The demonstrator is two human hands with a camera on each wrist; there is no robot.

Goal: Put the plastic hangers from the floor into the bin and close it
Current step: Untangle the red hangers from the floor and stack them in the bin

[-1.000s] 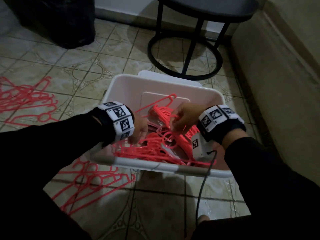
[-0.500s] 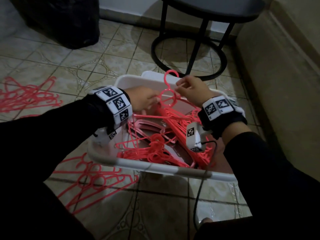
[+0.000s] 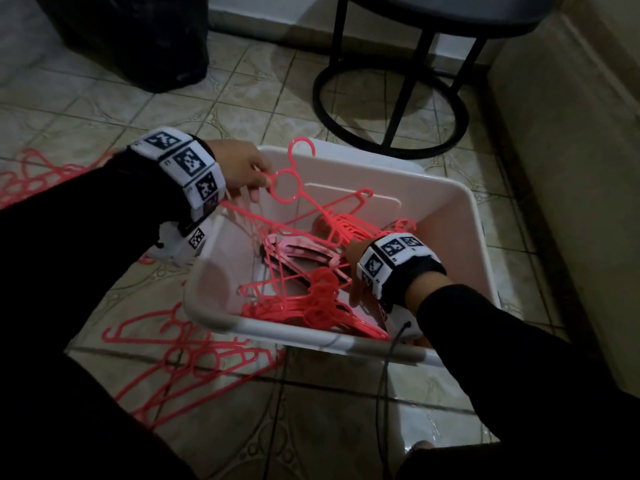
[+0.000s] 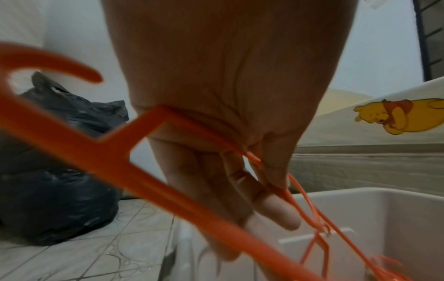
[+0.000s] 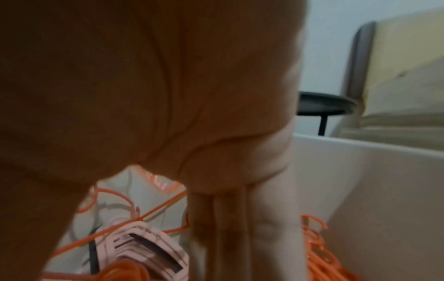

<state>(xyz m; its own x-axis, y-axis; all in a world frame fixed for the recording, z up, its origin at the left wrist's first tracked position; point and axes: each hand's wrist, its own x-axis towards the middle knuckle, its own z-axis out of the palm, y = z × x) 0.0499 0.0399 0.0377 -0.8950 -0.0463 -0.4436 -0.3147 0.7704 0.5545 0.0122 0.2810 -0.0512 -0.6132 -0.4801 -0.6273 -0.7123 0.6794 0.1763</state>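
**Laying one more hanger into the bin**

On the left, many hangers are lying on the floor, so I judge the task is only partly done. The step in hand, as I read it, is lowering the lifted hanger into the bin. To do it well, it is better to turn this hanger flat and in line with the pile inside, with the hook pointing the same way, so the hooks are not catching each other and the pile is staying below the rim for the lid. The lid seems to be behind the bin, but I cannot tell for sure.

The left hand is reaching over the left rim, palm down, and its fingers are pinching the hanger near the ring under the hook. The right hand is reaching down inside the bin at the right side, fingers pointing down among the hangers. Whether it is gripping something, I cannot tell.
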